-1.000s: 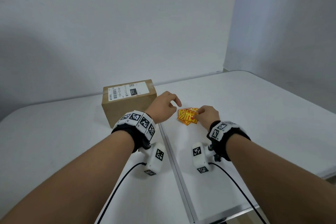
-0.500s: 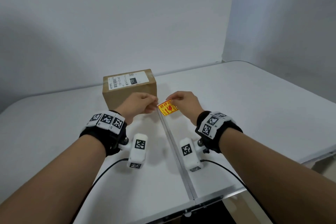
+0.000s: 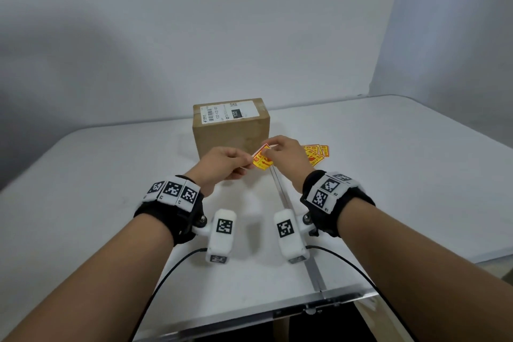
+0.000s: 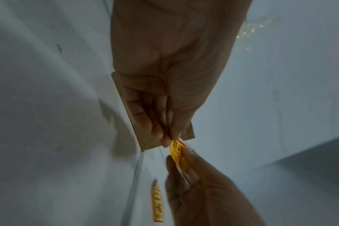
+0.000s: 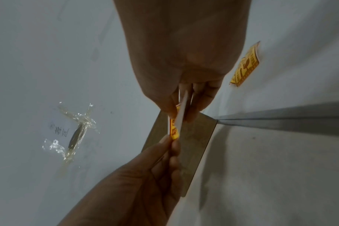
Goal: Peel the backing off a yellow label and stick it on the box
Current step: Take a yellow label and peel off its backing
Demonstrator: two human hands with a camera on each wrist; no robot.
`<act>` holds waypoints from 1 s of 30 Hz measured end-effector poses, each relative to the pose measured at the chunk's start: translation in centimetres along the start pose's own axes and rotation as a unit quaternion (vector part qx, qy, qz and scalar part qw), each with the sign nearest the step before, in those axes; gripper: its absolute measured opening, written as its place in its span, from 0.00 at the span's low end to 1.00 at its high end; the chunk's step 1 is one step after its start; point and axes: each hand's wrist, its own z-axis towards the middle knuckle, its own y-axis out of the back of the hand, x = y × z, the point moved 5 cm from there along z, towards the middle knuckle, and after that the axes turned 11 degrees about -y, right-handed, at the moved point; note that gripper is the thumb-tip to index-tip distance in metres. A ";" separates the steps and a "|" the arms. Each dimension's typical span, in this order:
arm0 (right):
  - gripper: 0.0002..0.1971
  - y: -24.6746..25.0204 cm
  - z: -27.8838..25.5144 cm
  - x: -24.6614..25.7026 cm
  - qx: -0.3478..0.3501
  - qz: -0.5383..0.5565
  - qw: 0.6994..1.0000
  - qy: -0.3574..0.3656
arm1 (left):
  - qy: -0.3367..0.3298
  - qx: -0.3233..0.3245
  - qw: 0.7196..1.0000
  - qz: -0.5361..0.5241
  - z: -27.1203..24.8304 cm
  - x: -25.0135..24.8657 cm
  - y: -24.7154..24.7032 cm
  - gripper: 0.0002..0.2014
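Pinching one yellow label between them, the left hand and the right hand hold it in the air just in front of a brown cardboard box. The left thumb and fingers grip its left edge; the right fingertips grip its upper corner, where a white backing stands slightly away from the yellow face. More yellow labels lie on the white table just right of the hands. The box carries a white shipping label on top.
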 end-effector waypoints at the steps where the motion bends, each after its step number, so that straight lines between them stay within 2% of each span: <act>1: 0.10 -0.1 -0.1 0.0 0.000 0.009 1.000 -0.002 | 0.013 0.001 1.000 -0.027 -0.1 0.0 -0.4 0.05; 3: 0.10 -0.2 -0.2 -0.1 -0.001 0.032 0.999 -0.007 | 0.039 0.009 0.997 -0.072 -0.4 0.1 -1.1 0.05; 7: 0.08 -0.3 -0.6 -0.5 0.011 0.044 0.999 -0.010 | 0.071 0.018 0.993 -0.097 -0.9 0.5 -1.4 0.04; 12: 0.07 -0.4 -0.8 -0.4 0.018 0.042 0.999 0.009 | 0.085 0.019 0.990 -0.112 -1.2 1.0 -1.1 0.04; 14: 0.10 -0.3 -0.9 -0.2 0.012 0.024 0.999 0.023 | 0.085 0.014 0.991 -0.107 -1.3 1.1 -1.0 0.04; 16: 0.15 0.1 -1.0 0.2 -0.036 -0.055 0.996 0.060 | 0.082 -0.004 0.992 -0.096 -1.3 1.2 -0.6 0.04; 19: 0.15 0.4 -1.4 1.5 -0.124 -0.199 0.962 0.137 | 0.066 -0.056 0.993 -0.081 -1.0 1.3 0.0 0.06; 22: 0.09 -0.1 -1.8 2.8 -0.107 -0.208 0.951 0.202 | 0.046 -0.097 0.992 -0.074 -0.7 1.2 0.0 0.11; 25: 0.07 -1.0 -1.5 2.8 -0.030 -0.178 0.973 0.146 | 0.035 -0.106 0.990 -0.088 -0.5 0.9 -0.4 0.12; 30: 0.06 -1.0 -1.0 1.7 -0.017 -0.093 0.993 0.077 | 0.040 -0.104 0.984 -0.140 -0.4 0.9 -1.0 0.11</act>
